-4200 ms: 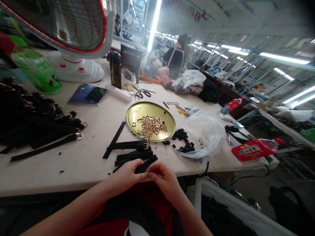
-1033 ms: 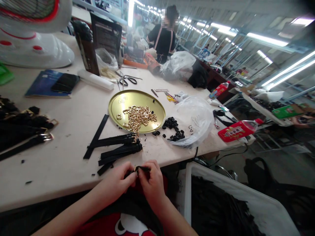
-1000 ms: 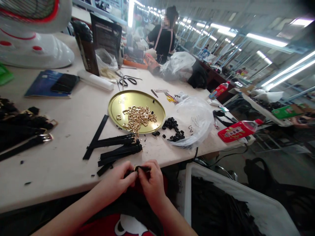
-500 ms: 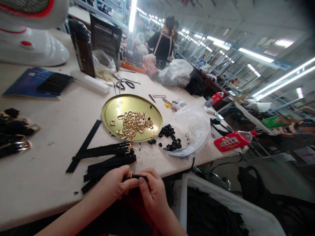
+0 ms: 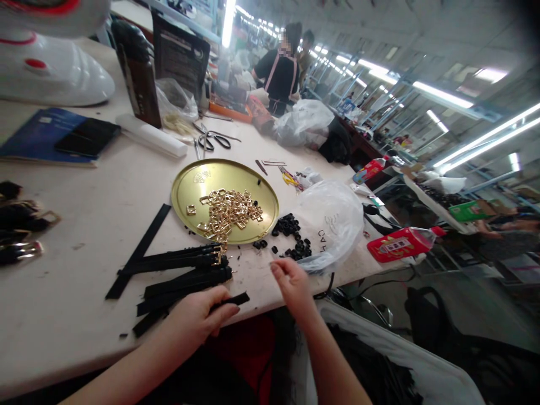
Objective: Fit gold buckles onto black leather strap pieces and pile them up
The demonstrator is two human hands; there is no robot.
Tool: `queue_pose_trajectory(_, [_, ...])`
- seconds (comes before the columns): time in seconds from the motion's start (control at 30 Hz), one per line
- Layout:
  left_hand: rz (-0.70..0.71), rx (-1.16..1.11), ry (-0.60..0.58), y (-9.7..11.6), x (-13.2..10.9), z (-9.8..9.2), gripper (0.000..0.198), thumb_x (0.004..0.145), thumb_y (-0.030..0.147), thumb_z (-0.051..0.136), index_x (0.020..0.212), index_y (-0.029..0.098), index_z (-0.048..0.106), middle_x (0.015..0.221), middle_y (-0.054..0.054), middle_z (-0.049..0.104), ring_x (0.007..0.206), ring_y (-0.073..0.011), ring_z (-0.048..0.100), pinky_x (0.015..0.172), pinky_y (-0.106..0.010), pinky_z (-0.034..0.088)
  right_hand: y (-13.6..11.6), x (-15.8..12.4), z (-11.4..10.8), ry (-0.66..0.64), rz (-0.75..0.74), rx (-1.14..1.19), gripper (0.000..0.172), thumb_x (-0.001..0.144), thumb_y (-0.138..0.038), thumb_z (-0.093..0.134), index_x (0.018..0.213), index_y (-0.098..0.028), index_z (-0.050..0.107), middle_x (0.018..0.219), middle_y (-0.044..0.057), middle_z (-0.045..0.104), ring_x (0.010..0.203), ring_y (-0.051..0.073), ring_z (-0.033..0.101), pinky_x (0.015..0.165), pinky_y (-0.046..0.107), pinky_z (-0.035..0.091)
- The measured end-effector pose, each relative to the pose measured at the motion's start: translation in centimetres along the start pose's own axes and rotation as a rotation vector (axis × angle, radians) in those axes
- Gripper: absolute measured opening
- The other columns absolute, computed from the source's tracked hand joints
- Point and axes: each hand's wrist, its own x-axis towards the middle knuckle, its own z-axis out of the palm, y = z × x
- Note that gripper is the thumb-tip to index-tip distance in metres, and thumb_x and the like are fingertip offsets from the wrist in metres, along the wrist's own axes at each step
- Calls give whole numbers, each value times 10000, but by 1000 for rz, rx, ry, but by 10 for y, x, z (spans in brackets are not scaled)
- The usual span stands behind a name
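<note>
My left hand (image 5: 213, 312) is closed on a black strap (image 5: 239, 300), whose short end sticks out to the right past the thumb. The rest of that strap is hidden by the hand. My right hand (image 5: 293, 284) is raised apart from it at the table's front edge, fingers loosely curled and nothing visible in them. Just beyond it lie small black loops (image 5: 300, 247), beside and partly in a clear plastic bag (image 5: 337, 225). Left of them, a gold oval tray (image 5: 189, 183) holds a heap of gold buckles (image 5: 230, 211). Black straps with buckles (image 5: 181, 260) lie in front of the tray.
More buckled straps (image 5: 21, 225) lie at the far left. Scissors (image 5: 215, 139), a blue booklet (image 5: 29, 135) and a white roll (image 5: 152, 135) are farther back. A red bottle (image 5: 400, 243) lies at the right edge. Below stands a white bin (image 5: 442, 365) of black pieces.
My right hand has let go of the strap and moved right and up toward the black loops. My left hand keeps the strap, its end now showing.
</note>
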Motion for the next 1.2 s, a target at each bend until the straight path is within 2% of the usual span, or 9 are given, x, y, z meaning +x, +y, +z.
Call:
queue_pose_trajectory(0.1, [-65, -78, -10, -2, -3, 2, 289, 757, 476, 413, 670, 204, 455, 455, 76, 449, 370, -85, 399, 370, -178, 266, 28, 44, -25, 4, 68, -398, 133, 733, -147, 530, 812, -180, 631, 875, 84, 597, 874, 218, 515, 786, 324, 333])
queue_pose_trajectory(0.2, [-76, -124, -25, -4, -9, 3, 317, 745, 507, 414, 654, 204, 424, 448, 76, 455, 347, -77, 368, 350, -172, 247, 43, 71, -34, -1, 92, -389, 92, 657, -95, 580, 626, -173, 616, 732, 73, 600, 815, 220, 527, 753, 326, 327])
queue_pose_trajectory(0.3, [-81, -143, 0, -4, -16, 1, 328, 743, 527, 405, 677, 206, 426, 435, 84, 453, 327, -71, 341, 346, -172, 230, 42, 75, -34, 42, 92, -294, 43, 659, -149, 603, 623, -170, 591, 693, 56, 592, 750, 199, 524, 710, 312, 338])
queue_pose_trajectory(0.43, [-51, -143, 65, 4, -25, -4, 325, 764, 522, 393, 720, 205, 450, 437, 92, 436, 339, -75, 350, 361, -177, 259, 22, 51, -23, 56, 91, -53, 224, 714, -392, 573, 699, -169, 556, 628, 14, 559, 604, 151, 496, 607, 283, 374])
queue_pose_trajectory(0.57, [89, -84, 192, 16, -31, -4, 312, 786, 484, 400, 705, 196, 487, 474, 79, 431, 428, -87, 412, 447, -187, 319, -15, 5, 6, -89, 92, 267, 393, 755, -554, 443, 677, -174, 503, 593, 0, 545, 515, 114, 483, 531, 256, 403])
queue_pose_trajectory(0.7, [206, 118, 295, 19, -37, 0, 277, 816, 422, 393, 700, 203, 518, 518, 59, 472, 501, -101, 454, 510, -196, 315, -50, -34, 32, -335, 252, 994, 369, 642, -511, 639, 622, -181, 475, 559, -32, 531, 476, 78, 456, 499, 217, 378])
queue_pose_trajectory(0.77, [217, 236, 325, 16, -41, 1, 252, 822, 388, 397, 713, 207, 534, 564, 43, 514, 539, -109, 479, 523, -200, 306, -60, -44, 39, -382, 330, 1201, 363, 602, -458, 700, 590, -172, 477, 535, -41, 526, 453, 61, 436, 476, 195, 361])
queue_pose_trajectory(1.07, [187, 432, 427, 2, -44, 7, 250, 833, 363, 385, 758, 212, 570, 648, -3, 604, 608, -141, 540, 534, -225, 283, -63, -58, 45, -239, 533, 1320, 310, 518, -342, 779, 633, -166, 551, 604, -28, 584, 527, 83, 529, 539, 217, 459])
queue_pose_trajectory(1.2, [242, 423, 387, 4, -46, 5, 272, 839, 390, 373, 788, 222, 581, 702, -3, 624, 645, -137, 555, 569, -214, 321, -57, -58, 49, -199, 541, 1315, 333, 530, -375, 767, 625, -165, 527, 620, -29, 592, 527, 74, 536, 557, 213, 466])
